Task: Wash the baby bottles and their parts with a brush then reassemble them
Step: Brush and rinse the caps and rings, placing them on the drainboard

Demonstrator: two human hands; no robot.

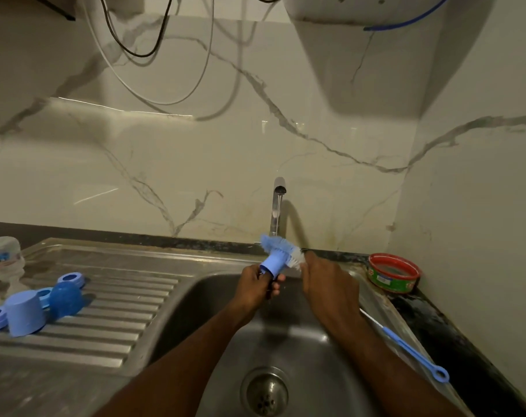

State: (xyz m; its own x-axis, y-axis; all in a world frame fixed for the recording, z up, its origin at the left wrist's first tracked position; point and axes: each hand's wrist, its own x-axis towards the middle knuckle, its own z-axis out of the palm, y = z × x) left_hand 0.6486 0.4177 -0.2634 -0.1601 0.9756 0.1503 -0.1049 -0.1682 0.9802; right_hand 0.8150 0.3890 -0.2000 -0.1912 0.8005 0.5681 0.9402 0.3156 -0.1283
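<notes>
- Sink basin [285, 341] lies open below both hands.
- Tap [276, 206] stands just behind the brush [281, 251].
- Caps [42, 299] crowd the drainboard's [111, 311] left end.

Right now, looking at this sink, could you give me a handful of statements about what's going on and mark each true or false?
1. The left hand holds a blue bottle part. True.
2. The blue-and-white brush lies on the draining board. False: it is up by the tap, at the blue part, with the right hand on its near end.
3. A thin blue brush lies on the sink's right rim. True.
4. The red-rimmed tub sits on the draining board. False: it stands on the counter right of the sink.
5. Loose blue caps and rings lie on the draining board. True.
</notes>
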